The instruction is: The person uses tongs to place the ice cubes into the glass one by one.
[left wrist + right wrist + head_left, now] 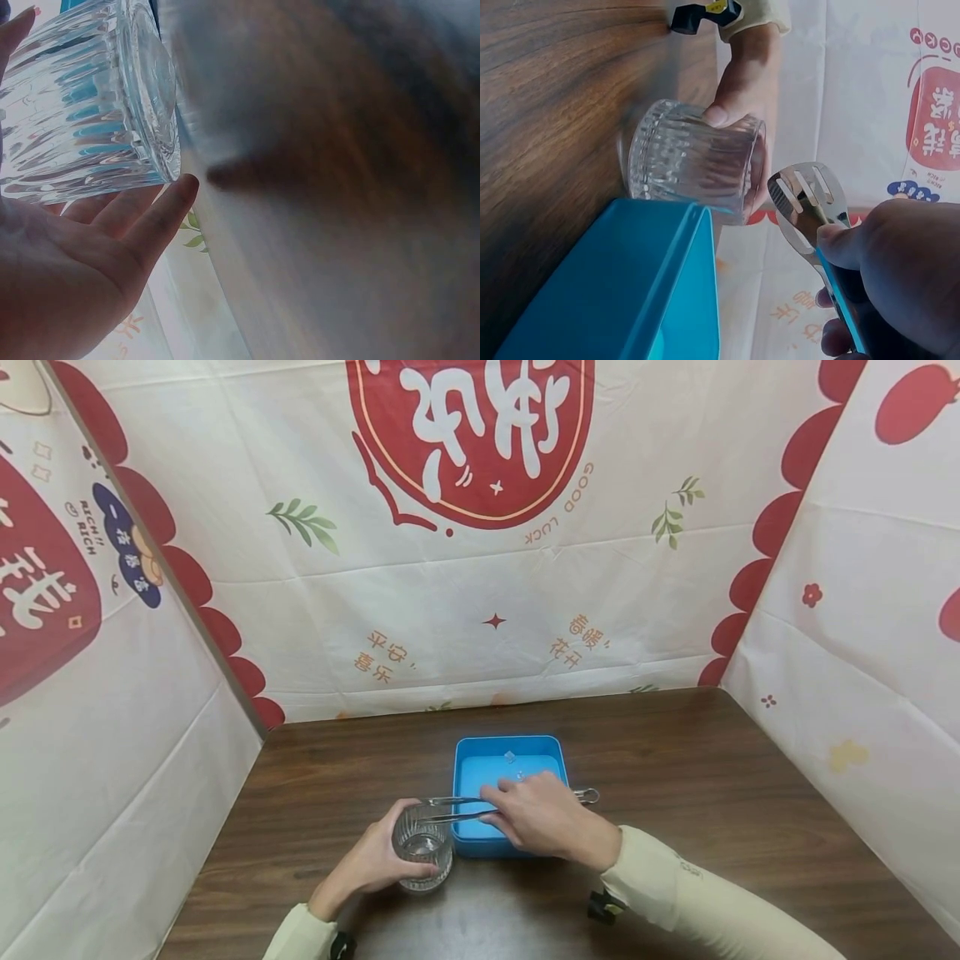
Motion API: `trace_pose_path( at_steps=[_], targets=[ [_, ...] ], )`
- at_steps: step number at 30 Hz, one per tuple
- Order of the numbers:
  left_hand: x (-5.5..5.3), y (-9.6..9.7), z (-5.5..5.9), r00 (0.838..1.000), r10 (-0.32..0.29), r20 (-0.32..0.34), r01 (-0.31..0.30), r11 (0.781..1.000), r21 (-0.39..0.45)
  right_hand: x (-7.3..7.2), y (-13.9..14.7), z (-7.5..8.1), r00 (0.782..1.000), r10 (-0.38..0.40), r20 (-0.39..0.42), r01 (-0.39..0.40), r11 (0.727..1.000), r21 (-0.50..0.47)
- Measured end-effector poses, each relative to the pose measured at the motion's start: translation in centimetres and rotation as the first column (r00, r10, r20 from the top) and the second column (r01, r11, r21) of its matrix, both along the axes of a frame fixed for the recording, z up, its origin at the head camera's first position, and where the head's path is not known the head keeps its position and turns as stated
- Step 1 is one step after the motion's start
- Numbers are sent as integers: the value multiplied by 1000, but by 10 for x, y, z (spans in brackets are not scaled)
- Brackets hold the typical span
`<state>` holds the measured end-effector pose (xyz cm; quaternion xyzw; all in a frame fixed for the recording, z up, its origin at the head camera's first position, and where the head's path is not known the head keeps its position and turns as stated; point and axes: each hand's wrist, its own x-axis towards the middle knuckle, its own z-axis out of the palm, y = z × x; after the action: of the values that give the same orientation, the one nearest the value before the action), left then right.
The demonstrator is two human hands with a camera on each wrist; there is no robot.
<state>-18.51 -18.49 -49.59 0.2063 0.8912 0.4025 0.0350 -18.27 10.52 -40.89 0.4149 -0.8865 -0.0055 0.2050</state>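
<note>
My left hand (pixel 375 856) grips a clear ribbed drinking glass (pixel 425 847) beside the blue box, thumb on the near side, fingers round the far side. Whether the glass's base touches the table cannot be told. My right hand (pixel 543 814) holds metal tongs (pixel 782 199) across the blue box (pixel 510 740). In the head view the tongs' ends lie over the glass's mouth. The right wrist view shows their slotted heads just off its rim, with nothing visible between them. Small clear pieces (pixel 510 757) lie in the box; one is partly hidden by my right hand.
The dark wooden table (pixel 675 760) extends on both sides of the box. Printed white cloth (pixel 465 577) stands behind it and along the left and right. The box's raised wall (pixel 592 277) stands close to the glass.
</note>
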Motion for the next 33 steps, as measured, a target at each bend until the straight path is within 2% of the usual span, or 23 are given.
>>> trace_pose_path(
  at_steps=[10,19,27,33],
  targets=[
    [0,-1,1,1000,-11,9,10,1000,26,-5,21,1,998,-52,-19,51,999,-4],
    [1,0,1,1000,-10,5,10,1000,24,-10,46,2,989,-141,47,140,990,8],
    [0,0,1,1000,-2,-3,2,1000,31,-14,64,0,952,-247,181,249,968,15],
    [1,0,0,1000,1,6,-1,1000,28,-21,76,-4,928,-303,217,304,952,32]
  ],
)
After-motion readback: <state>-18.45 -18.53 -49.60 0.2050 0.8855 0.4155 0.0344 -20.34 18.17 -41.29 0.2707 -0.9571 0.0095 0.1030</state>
